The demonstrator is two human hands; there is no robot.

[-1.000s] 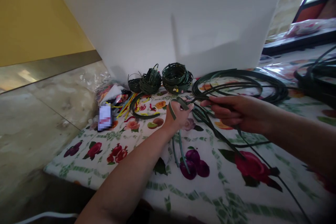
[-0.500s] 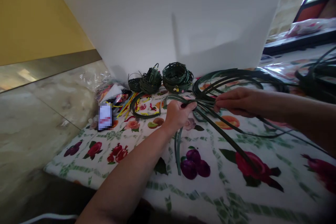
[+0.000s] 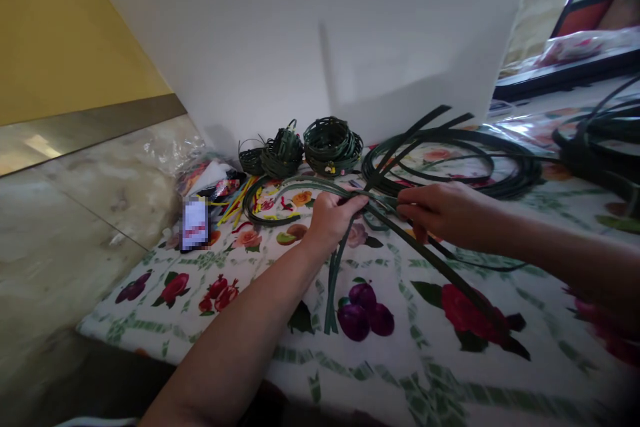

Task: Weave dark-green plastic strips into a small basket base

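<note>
- Left hand (image 3: 330,220) is closed around a bunch of dark green weaving strips (image 3: 440,271), fingers curled tight and holding them in a firm grip
- Right hand (image 3: 440,210) is gripping the same strips with a narrow pinch just beside the left hand, its fingers bent and held close together
- Strips are crossing between the 2 hands and fanning outward: some ends are pointing up toward a white board (image 3: 300,33), a long length is running down and right over a red rose print (image 3: 465,313), and another is hanging down beside a purple plum print (image 3: 357,320)
- One strip is arcing left from the left hand, above a dark green strip loop (image 3: 260,219) lying on the cloth
- Behind the right hand, a large coil of strips (image 3: 520,180) is lying flat, and another dark coil (image 3: 595,140) is sitting at the far right
- 3 small woven baskets (image 3: 333,147) are standing in a row against the board
- Yellow and red strips (image 3: 233,208) are lying near a blurred object (image 3: 195,223) and a plastic bag (image 3: 170,147)
- Fruit-print cloth (image 3: 125,327) is covering the tabletop (image 3: 100,325)
</note>
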